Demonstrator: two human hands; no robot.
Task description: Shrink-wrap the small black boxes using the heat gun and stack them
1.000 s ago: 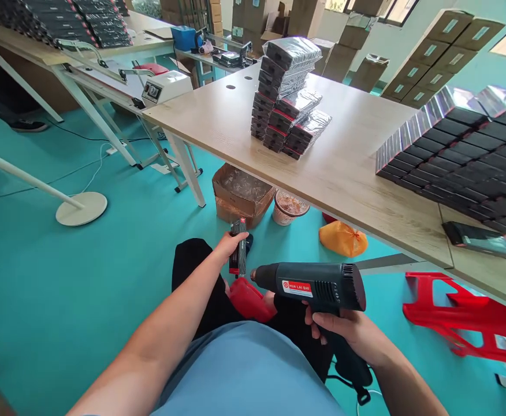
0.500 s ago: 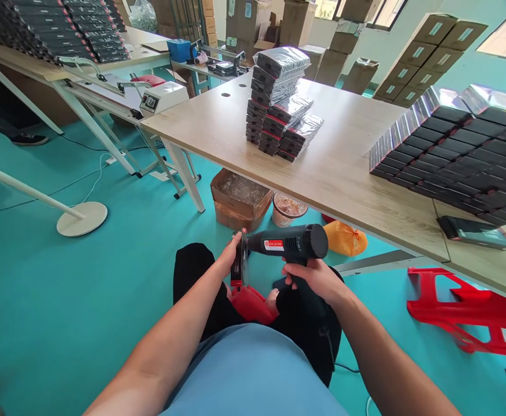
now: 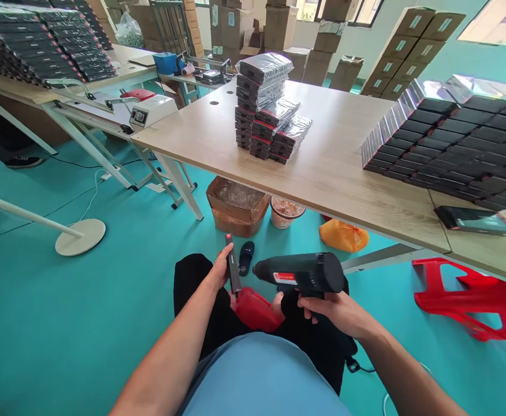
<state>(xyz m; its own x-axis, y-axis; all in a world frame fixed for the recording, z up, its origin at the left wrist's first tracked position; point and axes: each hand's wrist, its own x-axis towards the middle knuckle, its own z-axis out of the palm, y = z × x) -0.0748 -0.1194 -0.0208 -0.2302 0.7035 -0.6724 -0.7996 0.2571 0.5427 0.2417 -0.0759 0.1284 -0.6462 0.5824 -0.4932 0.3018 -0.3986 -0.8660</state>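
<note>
Two hands are in front of me, low over my lap. My right hand [image 3: 337, 312] is wrapped tight around the grip of the heat gun [image 3: 302, 274], fingers closed all the way; the gun lies level, its nozzle pointing left. My left hand [image 3: 218, 273] pinches a slim box [image 3: 233, 266] between thumb and fingers, held upright on edge with its red end up, just left of the nozzle and not touching it. Between my knees, under both hands, sits a red stool [image 3: 257, 309], partly hidden by my legs.

Just beyond the box, a dark slipper [image 3: 246, 257] lies on the teal floor [image 3: 62, 323]. Farther on, under the table, stand a carton [image 3: 237, 205] lined with clear film, a small basket [image 3: 284, 211] to its right, and an orange bag [image 3: 343, 236] farther right. Another red stool [image 3: 473, 294] lies tipped over at the near right. A white stand [image 3: 80, 236] rests on the floor to the left.

Above these runs the table [image 3: 343, 173]. A stack [image 3: 265, 110] of film-wrapped boxes stands near its middle, and rows of black boxes [image 3: 456, 147] fill its right end, with one flat box [image 3: 473, 219] lying alone near the edge. Far left, a sealer [image 3: 149, 110] sits on a bench, and more black boxes [image 3: 40, 46] cover the table behind it. Cardboard cartons [image 3: 413, 46] are piled along the far wall.
</note>
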